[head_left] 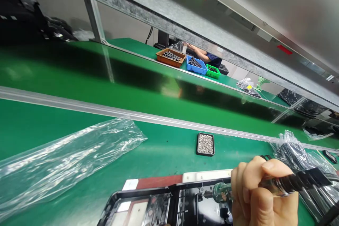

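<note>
My right hand (pixel 261 194) is wrapped around an electric screwdriver (pixel 221 193), which lies nearly level and points left. Its bit end is over a black plastic housing (pixel 173 193); whether it touches a screw I cannot make out. The housing lies open at the bottom edge, on a fixture with white blocks (pixel 206 176) and a reddish-brown strip (pixel 159 181). Beyond it sits a small black tray (pixel 205 144) full of tiny silvery screws. Only a skin-coloured sliver, perhaps a fingertip of my left hand (pixel 167 224), shows at the bottom edge; its fingers are hidden.
Clear plastic film (pixel 79 159) covers the left bench. Bagged black parts (pixel 293 152) lie at right. Behind a metal rail (pixel 106 109) runs a green belt (pixel 132 88). Across it are brown (pixel 171 57), blue (pixel 196 65) and green (pixel 213 71) bins and a co-worker's arms (pixel 200 53). A shelf hangs overhead.
</note>
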`<state>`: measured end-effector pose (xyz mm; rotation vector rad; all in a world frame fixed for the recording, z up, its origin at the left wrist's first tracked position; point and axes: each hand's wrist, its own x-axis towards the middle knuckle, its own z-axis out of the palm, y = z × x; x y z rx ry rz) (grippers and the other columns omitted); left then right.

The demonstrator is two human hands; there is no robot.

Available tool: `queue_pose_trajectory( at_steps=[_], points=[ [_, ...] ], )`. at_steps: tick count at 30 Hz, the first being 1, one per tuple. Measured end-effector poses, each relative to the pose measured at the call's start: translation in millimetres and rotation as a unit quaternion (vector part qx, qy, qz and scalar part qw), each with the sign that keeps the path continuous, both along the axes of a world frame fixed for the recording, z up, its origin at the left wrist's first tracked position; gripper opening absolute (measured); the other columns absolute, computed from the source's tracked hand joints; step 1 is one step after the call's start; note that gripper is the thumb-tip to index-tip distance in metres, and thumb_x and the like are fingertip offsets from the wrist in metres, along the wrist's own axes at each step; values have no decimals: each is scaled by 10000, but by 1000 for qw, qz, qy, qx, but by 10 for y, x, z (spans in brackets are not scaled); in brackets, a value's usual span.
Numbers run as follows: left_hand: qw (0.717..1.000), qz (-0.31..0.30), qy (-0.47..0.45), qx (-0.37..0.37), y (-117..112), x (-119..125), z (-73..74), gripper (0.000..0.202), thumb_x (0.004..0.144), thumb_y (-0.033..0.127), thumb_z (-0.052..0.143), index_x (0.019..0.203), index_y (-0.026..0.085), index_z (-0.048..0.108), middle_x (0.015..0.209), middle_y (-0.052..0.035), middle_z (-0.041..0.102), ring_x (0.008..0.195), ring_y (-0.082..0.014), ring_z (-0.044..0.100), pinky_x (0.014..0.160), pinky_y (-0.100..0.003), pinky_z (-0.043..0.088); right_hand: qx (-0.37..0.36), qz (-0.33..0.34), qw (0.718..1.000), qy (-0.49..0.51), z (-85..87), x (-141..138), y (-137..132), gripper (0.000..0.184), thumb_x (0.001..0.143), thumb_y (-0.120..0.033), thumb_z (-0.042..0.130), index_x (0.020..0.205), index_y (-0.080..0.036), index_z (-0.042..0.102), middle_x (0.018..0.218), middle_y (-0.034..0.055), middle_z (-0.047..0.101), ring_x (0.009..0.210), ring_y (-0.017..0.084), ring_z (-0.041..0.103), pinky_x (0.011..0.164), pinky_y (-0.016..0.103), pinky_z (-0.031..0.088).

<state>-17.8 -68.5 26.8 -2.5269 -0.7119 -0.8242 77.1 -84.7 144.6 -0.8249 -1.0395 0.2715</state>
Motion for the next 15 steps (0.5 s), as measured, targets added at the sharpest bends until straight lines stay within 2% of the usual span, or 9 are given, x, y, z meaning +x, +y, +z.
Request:
queue_pose_trajectory(
  at_steps=[3,9,12,15],
  points=[
    [1000,5,-6,6,-58,222,30,396,1108,478,792,1417,237,735,1428,-114,763,1188,-255,786,1009,-444,728,10,-17,1000,13,-24,-5,11,291,1035,-324,909,1288,-390,782,679,-54,329,430,92,260,390,323,162],
    [1000,-1,-12,-3,-81,259,-8,429,1118,521,769,1443,244,733,1360,-109,793,1097,-236,800,968,-432,735,4,5,1000,8,-19,15,19,328,1003,-270,877,1294,-385,779,686,-57,364,432,97,283,400,324,181],
    [1000,-7,-13,-9,-6,120,-62,486,1116,530,769,1496,233,704,1388,-123,785,1130,-253,805,965,-446,743,16,-4,1000,6,-2,-1,25,335,994,-237,849,1287,-383,778,689,-64,359,426,82,264,396,304,169],
    [999,-22,-15,-17,21,-250,-190,502,1106,523,777,1510,237,690,1500,-146,741,1269,-290,784,1020,-477,743,14,-4,1000,-3,23,-16,22,327,1003,-239,848,1291,-378,777,694,-58,360,433,89,276,399,308,182]
  ],
)
